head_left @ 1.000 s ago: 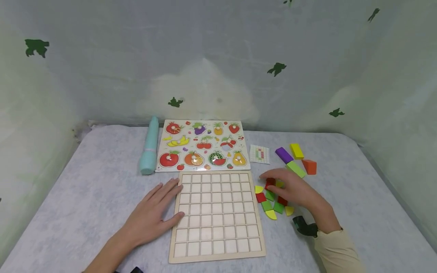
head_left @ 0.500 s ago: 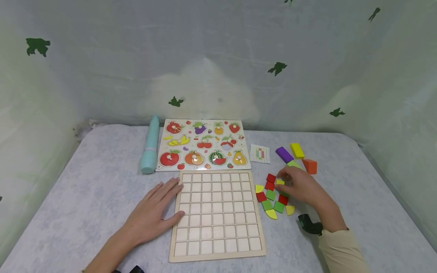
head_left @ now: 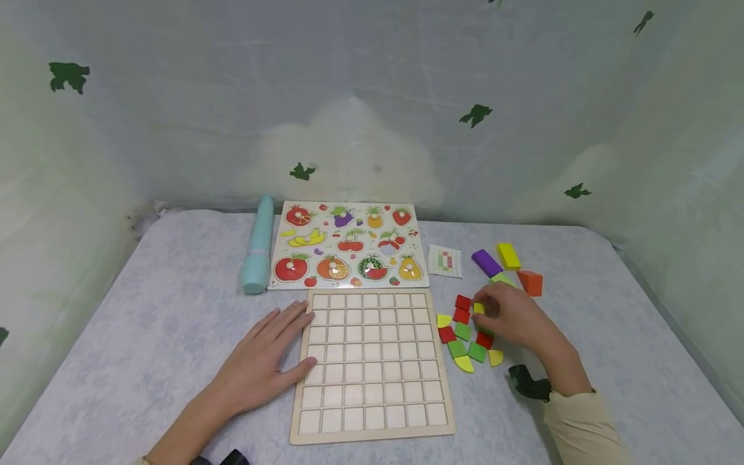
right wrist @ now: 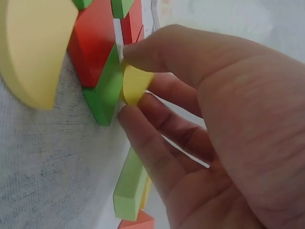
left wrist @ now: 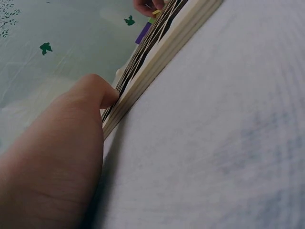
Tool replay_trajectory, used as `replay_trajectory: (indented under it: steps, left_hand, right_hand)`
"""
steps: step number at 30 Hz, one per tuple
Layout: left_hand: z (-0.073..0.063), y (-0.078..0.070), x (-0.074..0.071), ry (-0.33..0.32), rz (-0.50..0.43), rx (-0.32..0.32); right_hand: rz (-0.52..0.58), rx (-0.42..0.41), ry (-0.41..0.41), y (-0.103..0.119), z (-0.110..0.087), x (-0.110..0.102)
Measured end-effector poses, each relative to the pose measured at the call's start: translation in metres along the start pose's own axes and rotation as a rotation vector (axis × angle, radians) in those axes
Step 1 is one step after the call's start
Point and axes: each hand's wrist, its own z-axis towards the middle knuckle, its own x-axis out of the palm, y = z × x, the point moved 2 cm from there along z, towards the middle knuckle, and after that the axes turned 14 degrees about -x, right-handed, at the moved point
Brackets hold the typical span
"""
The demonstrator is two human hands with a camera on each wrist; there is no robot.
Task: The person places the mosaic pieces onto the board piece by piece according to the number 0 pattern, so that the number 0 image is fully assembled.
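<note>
Just off the right edge of the grid board (head_left: 372, 372), the right hand (head_left: 514, 316) is pinching a yellow quarter-round (right wrist: 137, 85) between thumb and fingertips. Tips only; presumably because the piece is so small and flat.

Between that hand and the board, more flat pieces are lying loose: red tiles (head_left: 463, 301), green tiles (head_left: 476, 352), other yellow pieces (head_left: 464, 363). Probably grouped there for easy reach.

Over the board's left edge, the left hand (head_left: 261, 365) is resting, fingers extended, thumb apart, tips on the frame, gripping nothing. Seems to be steadying the board on the bench (head_left: 174, 290); how hard it is pressing, I cannot tell.

Off the board's far right corner, a small printed card (head_left: 445, 261) is lying face up, perhaps for easy viewing. Farther out from that corner, thicker blocks are sitting apart, maybe by kind: purple block (head_left: 487, 263), orange block (head_left: 530, 283). Just beyond the board's far edge, a fruit puzzle (head_left: 349, 242) is lying; off its far left corner, a teal roll (head_left: 258, 252).
</note>
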Motion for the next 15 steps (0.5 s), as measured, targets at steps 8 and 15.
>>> replay_trajectory:
  steps: [8, 15]
  left_hand:
    - [0.0010, -0.0018, 0.0000, 0.008, -0.001, -0.008]
    - [0.0006, -0.0010, 0.0008, 0.013, 0.006, -0.014]
  right_hand:
    - [-0.003, 0.019, -0.046, -0.0001, -0.0026, -0.0028]
    - [-0.019, 0.076, -0.056, -0.0036, -0.0012, -0.0020]
